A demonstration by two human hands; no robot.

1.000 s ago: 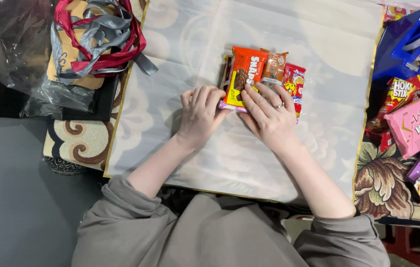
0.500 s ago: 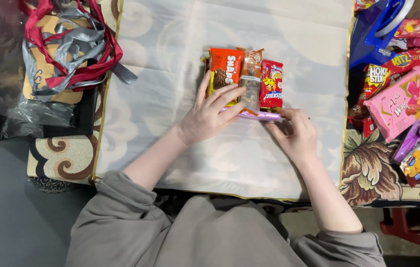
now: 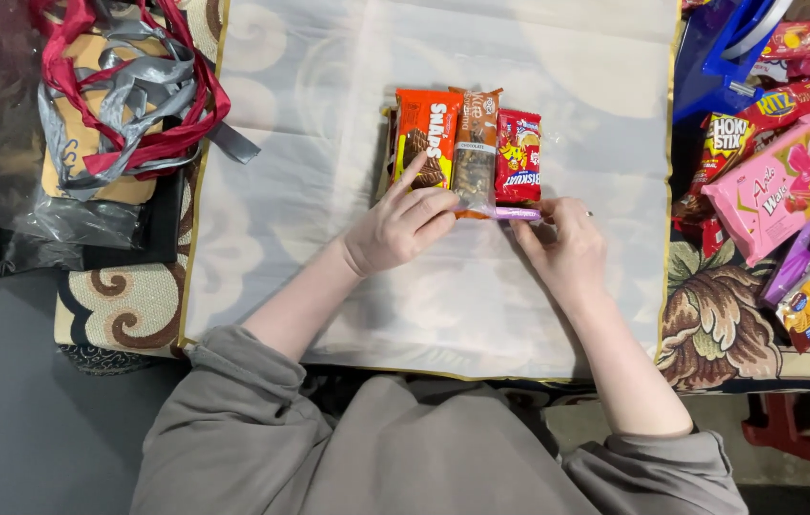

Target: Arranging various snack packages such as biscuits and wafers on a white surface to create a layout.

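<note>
While both my hands sit at the near end of a small row of snack packs on the pale sheet [image 3: 329,191] covering the tabletop, my left hand [image 3: 400,229] lies flat with fingers spread over the lower end of the orange pack [image 3: 426,133]. No closed grip there, just pressing. My right hand [image 3: 567,243] pinches the end of a thin purple bar [image 3: 518,215] that lies crosswise under the near ends of the packs, so that grip is closed on the bar.

The row: orange pack on the left, brown pack [image 3: 477,143] in the middle, red pack [image 3: 518,153] on the right, all touching side by side, long ways away from me. Another pack seems tucked under the orange one at its left edge, can't tell what.

To do this well, I judge: keep the left palm down so the row doesn't fan out, slide the purple bar snug against the bottom edges, square and level, no lifting.

Containers: blue bag [image 3: 720,48] at far right, open, contents not clear. Beside it a loose heap of snacks on the flowered cloth, including a pink wafer pack [image 3: 772,191]. Far left, a clear plastic bag [image 3: 4,124] with red and grey ribbons [image 3: 128,86] lying by it; what's inside I can't tell.
</note>
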